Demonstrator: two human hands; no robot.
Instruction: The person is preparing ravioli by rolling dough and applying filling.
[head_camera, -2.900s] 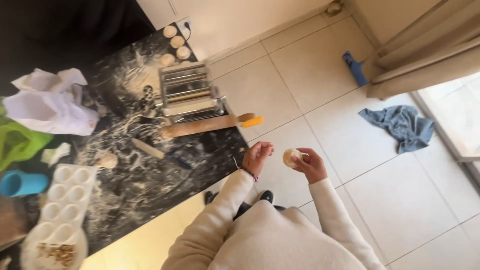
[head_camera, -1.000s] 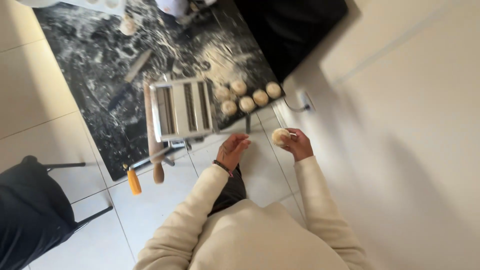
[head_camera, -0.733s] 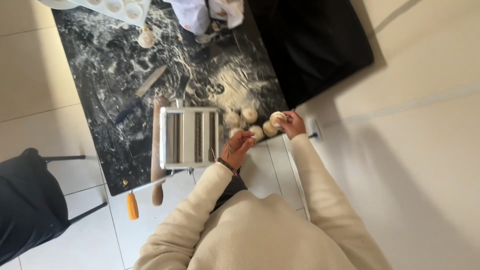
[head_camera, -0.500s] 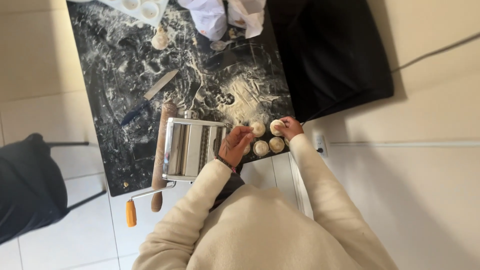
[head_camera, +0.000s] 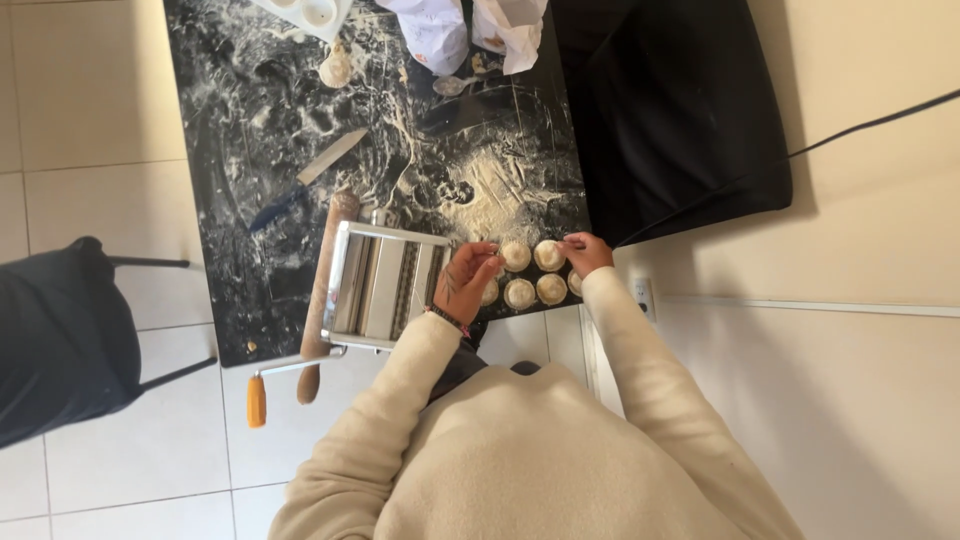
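Observation:
Several small round dough balls (head_camera: 520, 292) sit in a cluster at the near edge of a black floured worktop (head_camera: 250, 150). My left hand (head_camera: 464, 281) rests with loosely curled fingers beside the cluster, fingertips at one ball (head_camera: 515, 256). My right hand (head_camera: 584, 252) pinches the edge of another dough ball (head_camera: 548, 254). A metal pasta machine (head_camera: 383, 285) stands just left of my left hand, its crank with an orange handle (head_camera: 257, 398) hanging past the worktop edge.
A wooden rolling pin (head_camera: 322, 290) lies left of the machine, a knife (head_camera: 305, 178) further back. White flour bags (head_camera: 470, 28) and an egg tray (head_camera: 305, 12) stand at the far end. A dark chair (head_camera: 60, 330) is at left, a black panel (head_camera: 680, 120) at right.
I turned from the tiled floor back to the worktop, carrying a dough ball in my right hand, and brought it down among the other balls. My left hand followed to the cluster.

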